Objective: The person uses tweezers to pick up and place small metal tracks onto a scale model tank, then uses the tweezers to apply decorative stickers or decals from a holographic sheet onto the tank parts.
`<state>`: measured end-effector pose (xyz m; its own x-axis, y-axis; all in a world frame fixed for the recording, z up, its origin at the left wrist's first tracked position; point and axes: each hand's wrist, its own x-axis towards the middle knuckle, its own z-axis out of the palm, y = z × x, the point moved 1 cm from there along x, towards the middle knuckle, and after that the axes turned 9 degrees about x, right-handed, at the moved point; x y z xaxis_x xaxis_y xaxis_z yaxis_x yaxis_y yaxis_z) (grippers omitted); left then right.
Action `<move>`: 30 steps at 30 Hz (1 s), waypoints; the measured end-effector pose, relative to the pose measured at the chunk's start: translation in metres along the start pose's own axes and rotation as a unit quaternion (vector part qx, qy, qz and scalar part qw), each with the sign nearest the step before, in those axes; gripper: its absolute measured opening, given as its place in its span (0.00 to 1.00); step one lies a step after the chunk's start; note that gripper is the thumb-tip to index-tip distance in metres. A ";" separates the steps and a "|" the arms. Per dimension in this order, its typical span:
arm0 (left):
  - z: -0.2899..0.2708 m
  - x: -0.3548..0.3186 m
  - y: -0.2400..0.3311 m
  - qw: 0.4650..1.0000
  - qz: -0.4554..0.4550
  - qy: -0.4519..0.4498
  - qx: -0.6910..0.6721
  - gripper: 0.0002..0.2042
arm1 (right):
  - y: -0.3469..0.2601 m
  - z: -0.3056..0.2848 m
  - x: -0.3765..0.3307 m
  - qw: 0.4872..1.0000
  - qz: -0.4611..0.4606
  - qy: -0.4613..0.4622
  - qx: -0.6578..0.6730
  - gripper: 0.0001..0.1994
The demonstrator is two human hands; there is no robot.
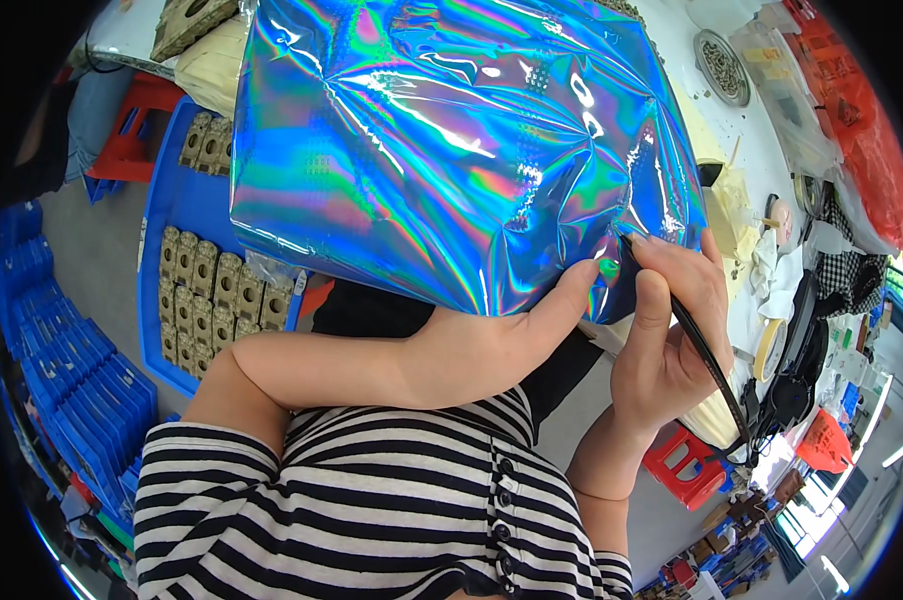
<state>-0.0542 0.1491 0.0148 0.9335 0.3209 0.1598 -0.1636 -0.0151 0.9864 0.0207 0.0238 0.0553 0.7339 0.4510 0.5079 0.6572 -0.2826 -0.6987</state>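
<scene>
Iridescent film (pixel 402 180): shiny blue and creased, spread out before the person's lap, its lower right end at both hands.
Left hand (pixel 497 350): thumb pressing on the film, the other fingers hidden beneath; it looks gripped by the edge.
Right hand (pixel 662 370): clasping a slim black tool (pixel 700 345), tip at the film; touching or not, I can't tell.
Blue tray (pixel 197 195): off to the left, holding rows of brownish pieces (pixel 202 265).
White table (pixel 762 150): rightward, bearing a round metal dish (pixel 699 52).
Blue bins (pixel 87 390): stacked far left.
</scene>
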 end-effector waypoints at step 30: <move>0.002 0.001 0.001 0.999 -0.014 0.019 -0.030 0.15 | 0.000 -0.001 0.001 1.000 0.010 0.025 0.016 0.03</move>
<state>-0.0528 0.1473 0.0156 0.9254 0.3560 0.1298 -0.1577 0.0503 0.9862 0.0218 0.0238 0.0560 0.7549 0.4025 0.5178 0.6372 -0.2635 -0.7242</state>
